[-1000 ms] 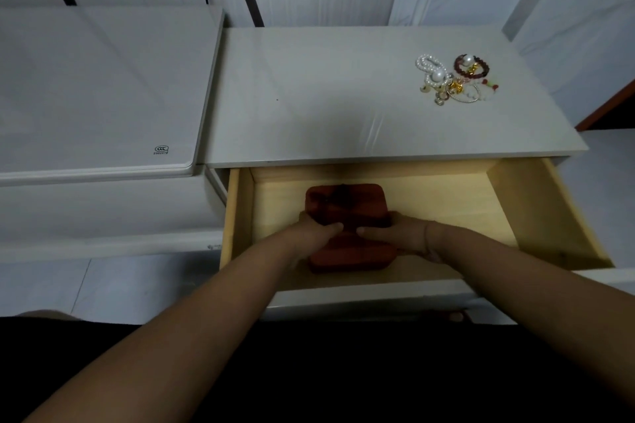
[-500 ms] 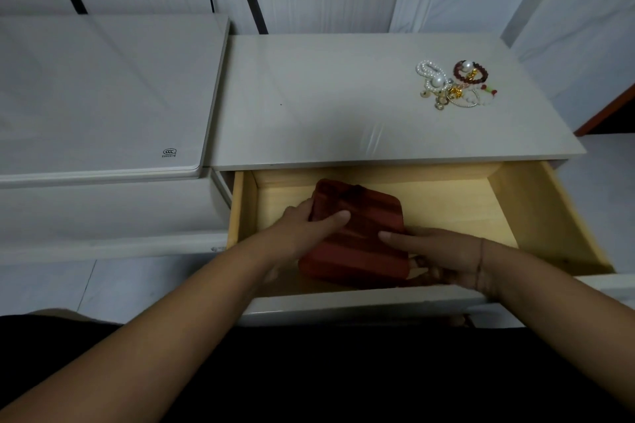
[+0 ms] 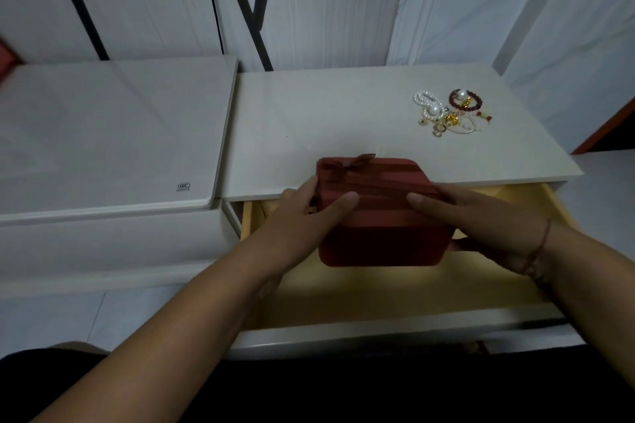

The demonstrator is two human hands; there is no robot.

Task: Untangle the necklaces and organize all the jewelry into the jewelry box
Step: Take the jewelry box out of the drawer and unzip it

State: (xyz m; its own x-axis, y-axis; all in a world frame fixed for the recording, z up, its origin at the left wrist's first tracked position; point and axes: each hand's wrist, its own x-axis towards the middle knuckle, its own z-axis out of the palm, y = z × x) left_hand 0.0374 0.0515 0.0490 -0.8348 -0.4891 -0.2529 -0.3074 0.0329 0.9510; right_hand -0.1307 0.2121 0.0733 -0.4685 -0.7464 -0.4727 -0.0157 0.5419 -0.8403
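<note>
A dark red jewelry box (image 3: 378,216) with a small bow on its lid is held above the open drawer, its far edge over the front of the cabinet top. My left hand (image 3: 305,216) grips its left side with the thumb on the lid. My right hand (image 3: 481,216) holds the right side, thumb on top and fingers underneath. A tangled heap of jewelry (image 3: 450,112), with white pearl strands, a dark red bead bracelet and gold pieces, lies on the cabinet top at the back right.
The white cabinet top (image 3: 326,120) stretches behind the box. Below it the light wooden drawer (image 3: 395,292) stands pulled out. A second white surface (image 3: 103,137) adjoins on the left. White walls and dark rods rise behind.
Both hands have lifted the red box out of the drawer and raised it up to the level of the cabinet top's front edge.
</note>
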